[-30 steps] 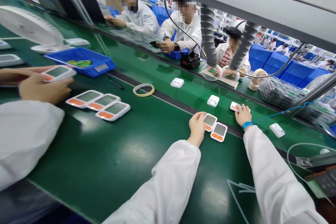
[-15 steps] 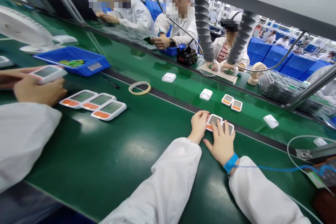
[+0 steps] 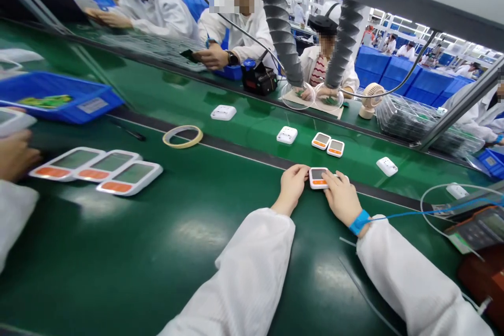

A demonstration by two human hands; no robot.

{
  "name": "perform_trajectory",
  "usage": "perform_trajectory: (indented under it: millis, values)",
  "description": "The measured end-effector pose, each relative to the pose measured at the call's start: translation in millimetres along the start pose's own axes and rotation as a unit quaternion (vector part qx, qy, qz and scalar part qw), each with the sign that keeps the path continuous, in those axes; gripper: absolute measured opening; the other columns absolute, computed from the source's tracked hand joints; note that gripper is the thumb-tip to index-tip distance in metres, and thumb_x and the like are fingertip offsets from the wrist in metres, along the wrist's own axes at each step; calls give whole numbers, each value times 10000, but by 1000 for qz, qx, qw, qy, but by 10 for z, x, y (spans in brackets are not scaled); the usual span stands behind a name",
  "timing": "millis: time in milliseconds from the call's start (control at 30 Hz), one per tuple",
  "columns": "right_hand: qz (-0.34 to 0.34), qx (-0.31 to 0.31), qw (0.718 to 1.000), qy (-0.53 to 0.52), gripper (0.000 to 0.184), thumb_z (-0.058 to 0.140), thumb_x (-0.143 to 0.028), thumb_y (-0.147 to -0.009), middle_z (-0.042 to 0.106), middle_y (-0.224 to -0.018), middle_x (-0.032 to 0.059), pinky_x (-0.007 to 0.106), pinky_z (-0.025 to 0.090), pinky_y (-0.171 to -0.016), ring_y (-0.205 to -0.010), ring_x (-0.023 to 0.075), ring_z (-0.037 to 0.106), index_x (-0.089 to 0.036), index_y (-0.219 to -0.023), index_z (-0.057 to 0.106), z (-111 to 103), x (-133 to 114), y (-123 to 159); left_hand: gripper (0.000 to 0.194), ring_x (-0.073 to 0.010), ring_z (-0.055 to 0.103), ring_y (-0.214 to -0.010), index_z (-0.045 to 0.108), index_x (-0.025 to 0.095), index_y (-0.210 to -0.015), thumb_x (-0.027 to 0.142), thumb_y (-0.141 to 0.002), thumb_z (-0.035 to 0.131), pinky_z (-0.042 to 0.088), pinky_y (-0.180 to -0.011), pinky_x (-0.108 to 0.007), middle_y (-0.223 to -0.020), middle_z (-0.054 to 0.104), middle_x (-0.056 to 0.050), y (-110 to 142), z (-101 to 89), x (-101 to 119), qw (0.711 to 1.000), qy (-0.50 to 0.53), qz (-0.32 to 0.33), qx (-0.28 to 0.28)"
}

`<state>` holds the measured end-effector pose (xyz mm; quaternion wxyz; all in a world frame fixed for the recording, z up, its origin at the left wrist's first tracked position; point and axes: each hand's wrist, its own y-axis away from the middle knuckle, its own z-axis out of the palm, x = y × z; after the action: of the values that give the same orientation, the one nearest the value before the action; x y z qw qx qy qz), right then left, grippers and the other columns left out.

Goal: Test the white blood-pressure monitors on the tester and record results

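Observation:
My left hand (image 3: 292, 185) rests on the green bench with its fingers curled against the left edge of a white display unit with an orange strip (image 3: 316, 177). My right hand (image 3: 340, 195) lies closed over the unit's right side and hides most of a second unit beside it. A blue wrist strap (image 3: 359, 222) with a blue cord circles my right wrist. Both hands sit at the dark strip (image 3: 244, 153) that borders the conveyor belt (image 3: 252, 126).
On the belt lie two face-up units (image 3: 328, 144) and several white units face down (image 3: 223, 112). A tape ring (image 3: 182, 136) lies near the strip. At left are three units in a row (image 3: 103, 166), a blue bin (image 3: 82, 102) and a co-worker's hand (image 3: 16, 155). People work across the belt.
My right hand left two units on the belt, drew back, and now closes on the pair by my left hand. The view has swung right. The belt's units have drifted left.

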<state>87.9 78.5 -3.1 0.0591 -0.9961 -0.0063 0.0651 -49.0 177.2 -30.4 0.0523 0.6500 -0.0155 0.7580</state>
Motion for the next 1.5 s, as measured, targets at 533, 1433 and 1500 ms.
perform_trajectory:
  millis: [533, 1433, 1500]
  values:
    - [159, 82, 984, -4, 421, 399, -212, -989, 338, -1564, 105, 595, 317, -1114, -1428, 333, 238, -177, -1387, 532, -20, 1064, -718, 139, -222, 617, -706, 729, 236, -708, 307, -769, 626, 411, -653, -302, -746, 712, -38, 125, 57, -38, 957, -254, 117, -75]
    - [23, 342, 846, -408, 431, 579, -411, -953, 429, -1515, 48, 461, 414, -1125, -1382, 261, 427, -282, -1363, 549, -1643, 114, 502, 375, -212, 632, -835, 704, 181, -950, 445, -854, 456, 443, -760, -302, -918, 715, -56, 102, 17, -4, 879, -447, 119, -115]
    - [31, 353, 822, -446, 344, 594, -371, -952, 591, -1359, 60, 437, 495, -1045, -1252, 247, 563, -264, -1278, 616, -1752, 199, 897, 353, -210, 614, -839, 698, 179, -923, 423, -844, 456, 423, -749, -298, -928, 694, -65, 114, 46, 3, 865, -469, 133, -120]
